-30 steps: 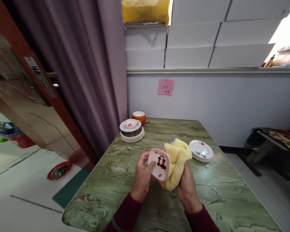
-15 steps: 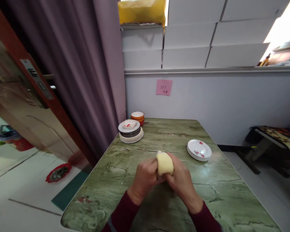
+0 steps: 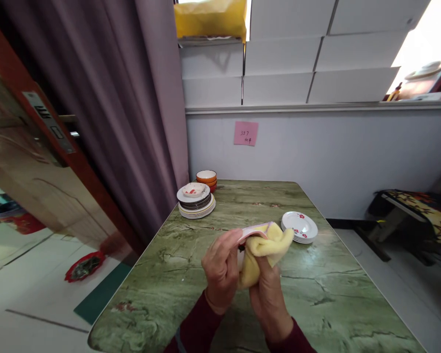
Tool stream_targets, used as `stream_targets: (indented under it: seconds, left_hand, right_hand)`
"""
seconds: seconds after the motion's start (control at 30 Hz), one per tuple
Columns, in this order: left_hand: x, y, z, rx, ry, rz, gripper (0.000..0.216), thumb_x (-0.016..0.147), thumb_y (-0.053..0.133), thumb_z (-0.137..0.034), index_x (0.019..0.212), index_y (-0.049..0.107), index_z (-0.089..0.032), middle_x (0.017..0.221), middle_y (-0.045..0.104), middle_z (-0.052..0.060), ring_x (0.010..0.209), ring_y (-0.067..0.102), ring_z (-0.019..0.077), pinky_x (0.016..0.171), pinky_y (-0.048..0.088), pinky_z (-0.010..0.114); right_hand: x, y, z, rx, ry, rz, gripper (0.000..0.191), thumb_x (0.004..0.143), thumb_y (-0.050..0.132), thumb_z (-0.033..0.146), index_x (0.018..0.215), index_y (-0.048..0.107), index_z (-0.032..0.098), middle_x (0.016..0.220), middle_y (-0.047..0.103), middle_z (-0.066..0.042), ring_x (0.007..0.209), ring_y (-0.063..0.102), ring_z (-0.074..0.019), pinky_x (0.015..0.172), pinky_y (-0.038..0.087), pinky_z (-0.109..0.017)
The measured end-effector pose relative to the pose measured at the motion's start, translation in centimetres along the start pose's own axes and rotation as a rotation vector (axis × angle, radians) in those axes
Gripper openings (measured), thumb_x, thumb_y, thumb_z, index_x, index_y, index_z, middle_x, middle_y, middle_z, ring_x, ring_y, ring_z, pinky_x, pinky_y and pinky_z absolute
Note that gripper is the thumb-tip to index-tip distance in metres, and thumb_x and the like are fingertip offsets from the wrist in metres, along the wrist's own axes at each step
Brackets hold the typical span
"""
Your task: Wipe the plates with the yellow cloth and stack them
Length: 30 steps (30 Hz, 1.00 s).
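My left hand (image 3: pixel 221 268) grips the edge of a small pink-rimmed square dish (image 3: pixel 255 229), held nearly flat above the green marble table (image 3: pixel 327 294). A yellow cloth (image 3: pixel 266 250) is bunched against the dish, and my right hand (image 3: pixel 266 289) is closed on the cloth from below. Most of the dish is hidden by the cloth and my fingers. Both hands are over the middle of the table, near its front.
A stack of white flowered plates (image 3: pixel 300 227) lies just right of my hands. At the far left corner stands a taller plate stack with a small dish on top (image 3: pixel 195 199), with orange bowls (image 3: pixel 206 178) behind it. A purple curtain (image 3: pixel 106 108) and a door are on the left.
A second ago the dish faced me upright with the cloth behind it. Then both hands closed over the cloth. Now the dish is tilted flat, cloth wrapped at its right edge.
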<state>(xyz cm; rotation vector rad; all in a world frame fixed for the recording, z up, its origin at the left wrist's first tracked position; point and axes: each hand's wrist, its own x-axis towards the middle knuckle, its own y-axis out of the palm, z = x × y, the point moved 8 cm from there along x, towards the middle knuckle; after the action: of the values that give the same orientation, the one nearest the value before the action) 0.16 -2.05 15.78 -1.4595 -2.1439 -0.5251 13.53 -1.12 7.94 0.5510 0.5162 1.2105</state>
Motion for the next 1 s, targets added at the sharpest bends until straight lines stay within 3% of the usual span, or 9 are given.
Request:
stream_targets:
  seconds: [0.13, 0.27, 0.33, 0.43, 0.57, 0.67, 0.73, 0.87, 1.0]
  left_hand:
    - [-0.6, 0.2, -0.4, 0.131, 0.177, -0.051, 0.026, 0.093, 0.056, -0.016, 0.111, 0.072, -0.026, 0.108, 0.075, 0.004, 0.100, 0.069, 0.0186, 0.093, 0.053, 0.034]
    - [-1.1, 1.2, 1.0, 0.158, 0.117, 0.037, 0.023, 0.097, 0.052, -0.019, 0.115, 0.065, -0.024, 0.108, 0.072, 0.004, 0.099, 0.068, 0.0162, 0.089, 0.054, 0.029]
    - [-1.3, 1.9, 2.0, 0.218, 0.083, 0.142, 0.022, 0.097, 0.053, -0.023, 0.117, 0.062, -0.023, 0.108, 0.071, 0.005, 0.096, 0.069, 0.0164, 0.084, 0.055, 0.027]
    - [-1.2, 2.1, 3.2, 0.402, 0.060, 0.252, 0.036, 0.092, 0.061, -0.030, 0.127, 0.056, -0.020, 0.111, 0.070, 0.009, 0.091, 0.069, 0.0182, 0.071, 0.057, 0.026]
    - [-0.6, 2.4, 2.7, 0.721, 0.147, 0.398, 0.046, 0.088, 0.061, -0.022, 0.133, 0.053, -0.016, 0.106, 0.073, 0.011, 0.088, 0.071, 0.0234, 0.074, 0.056, 0.033]
    - [-1.0, 3.6, 2.2, 0.835, 0.150, 0.562, 0.032, 0.084, 0.053, -0.010, 0.114, 0.063, -0.018, 0.094, 0.075, 0.009, 0.086, 0.072, 0.0257, 0.071, 0.055, 0.033]
    - [-1.2, 3.8, 1.9, 0.783, 0.102, 0.576, 0.026, 0.082, 0.053, -0.009, 0.104, 0.064, -0.019, 0.087, 0.074, 0.007, 0.081, 0.072, 0.0239, 0.066, 0.054, 0.030]
    - [-1.1, 3.2, 1.1, 0.596, 0.106, 0.487, 0.014, 0.083, 0.056, -0.017, 0.095, 0.063, -0.019, 0.086, 0.073, 0.008, 0.080, 0.072, 0.0226, 0.067, 0.053, 0.029]
    - [-0.9, 2.6, 0.4, 0.368, 0.084, 0.432, 0.017, 0.089, 0.048, -0.021, 0.099, 0.062, -0.019, 0.082, 0.072, 0.006, 0.072, 0.069, 0.0198, 0.063, 0.050, 0.028]
  right_hand:
    - [-2.3, 1.5, -2.1, 0.165, 0.241, 0.028, 0.062, 0.074, 0.078, 0.045, 0.128, 0.059, 0.022, 0.115, 0.070, -0.007, 0.109, 0.066, -0.0252, 0.091, 0.054, -0.037]
    - [-0.4, -1.0, -2.1, -0.031, 0.148, -0.030, 0.063, 0.065, 0.083, 0.046, 0.118, 0.064, 0.016, 0.106, 0.073, -0.009, 0.093, 0.069, -0.0260, 0.081, 0.056, -0.037]
    - [1.5, -3.5, -0.7, -0.262, -0.019, -0.103, 0.059, 0.064, 0.081, 0.046, 0.110, 0.066, 0.013, 0.095, 0.074, -0.009, 0.080, 0.069, -0.0254, 0.071, 0.057, -0.036]
    - [3.3, -5.1, 3.5, -0.683, -0.436, -0.088, 0.045, 0.073, 0.071, 0.038, 0.110, 0.066, 0.013, 0.099, 0.074, -0.011, 0.083, 0.069, -0.0264, 0.072, 0.057, -0.037]
    - [1.4, -2.3, 7.8, -1.179, -1.061, 0.146, 0.047, 0.082, 0.051, 0.013, 0.128, 0.061, 0.019, 0.122, 0.069, -0.011, 0.114, 0.064, -0.0270, 0.096, 0.051, -0.040]
    - [-0.9, -0.3, 9.0, -1.329, -1.337, 0.226, 0.053, 0.085, 0.053, 0.008, 0.135, 0.058, 0.024, 0.130, 0.065, -0.011, 0.119, 0.062, -0.0267, 0.101, 0.048, -0.041]
    - [-2.1, 0.8, 9.4, -1.330, -1.439, 0.272, 0.053, 0.086, 0.055, 0.006, 0.135, 0.059, 0.027, 0.131, 0.065, -0.010, 0.118, 0.063, -0.0266, 0.101, 0.049, -0.040]
    - [-2.9, 1.6, 10.0, -1.150, -1.418, 0.393, 0.055, 0.084, 0.061, 0.009, 0.137, 0.057, 0.025, 0.136, 0.062, -0.012, 0.123, 0.060, -0.0277, 0.103, 0.050, -0.043]
    - [-0.2, 0.0, 9.5, -0.815, -1.045, 0.277, 0.052, 0.077, 0.074, 0.025, 0.127, 0.061, 0.020, 0.124, 0.068, -0.013, 0.108, 0.067, -0.0285, 0.093, 0.056, -0.043]
